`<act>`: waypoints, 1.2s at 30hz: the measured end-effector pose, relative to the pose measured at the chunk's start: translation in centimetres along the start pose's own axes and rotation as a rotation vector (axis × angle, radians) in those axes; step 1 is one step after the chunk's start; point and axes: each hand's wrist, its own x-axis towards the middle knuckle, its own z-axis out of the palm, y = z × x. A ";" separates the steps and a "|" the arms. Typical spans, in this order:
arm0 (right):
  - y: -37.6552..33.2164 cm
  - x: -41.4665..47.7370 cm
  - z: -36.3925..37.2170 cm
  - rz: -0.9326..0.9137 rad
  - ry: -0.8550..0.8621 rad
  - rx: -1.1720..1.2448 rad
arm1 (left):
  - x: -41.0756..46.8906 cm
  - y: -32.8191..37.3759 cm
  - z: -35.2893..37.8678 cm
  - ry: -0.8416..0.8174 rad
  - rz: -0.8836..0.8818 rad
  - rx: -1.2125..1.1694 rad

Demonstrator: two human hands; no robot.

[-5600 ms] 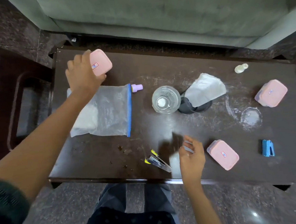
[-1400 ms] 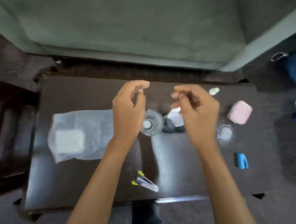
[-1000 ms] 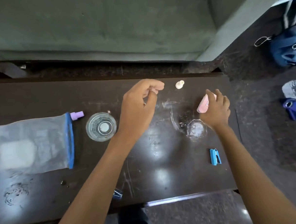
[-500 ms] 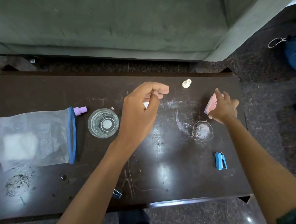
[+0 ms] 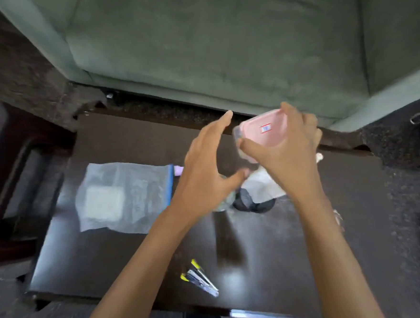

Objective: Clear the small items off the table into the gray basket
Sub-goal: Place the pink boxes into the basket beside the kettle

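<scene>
My right hand (image 5: 287, 153) holds a small pink lidded box (image 5: 264, 131) up above the far side of the dark table (image 5: 116, 259). My left hand (image 5: 208, 169) hovers just left of the box, fingers spread, holding nothing. Below the hands lie a white sheet (image 5: 261, 186) on a dark gray round object (image 5: 253, 204), and a glass jar (image 5: 223, 202) mostly hidden by my left wrist. A purple cap (image 5: 179, 170) lies by the zip bag. A small white bottle (image 5: 318, 156) peeks out right of my right hand. The gray basket cannot be made out with certainty.
A clear zip bag (image 5: 122, 197) with a blue seal lies on the table's left part. A bundle of yellow-tipped metal pieces (image 5: 200, 278) sits near the front edge. A green sofa (image 5: 221, 46) stands beyond the table, a dark wooden chair (image 5: 18, 172) to the left.
My right hand has lifted the pink box off the table's right side and brought it toward the middle. My left hand has opened beside it. The view has swung left.
</scene>
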 end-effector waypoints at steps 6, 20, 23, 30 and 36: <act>-12.5 -3.4 7.3 -0.100 -0.202 0.107 | -1.8 -2.8 -11.4 0.247 -0.085 -0.076; -37.8 -5.1 31.3 -0.549 -0.485 0.080 | -6.7 -14.5 -36.6 0.995 -0.436 -0.354; -42.4 -4.4 36.8 -0.706 -0.502 -0.028 | -5.2 -16.2 -38.2 1.238 -0.631 -0.621; -45.3 -5.4 47.2 -0.939 -0.532 -0.294 | -1.7 -19.1 -40.0 1.482 -0.744 -1.027; -44.2 -5.3 50.4 -1.047 -0.491 -0.484 | -0.5 -20.7 -41.0 1.545 -0.717 -1.247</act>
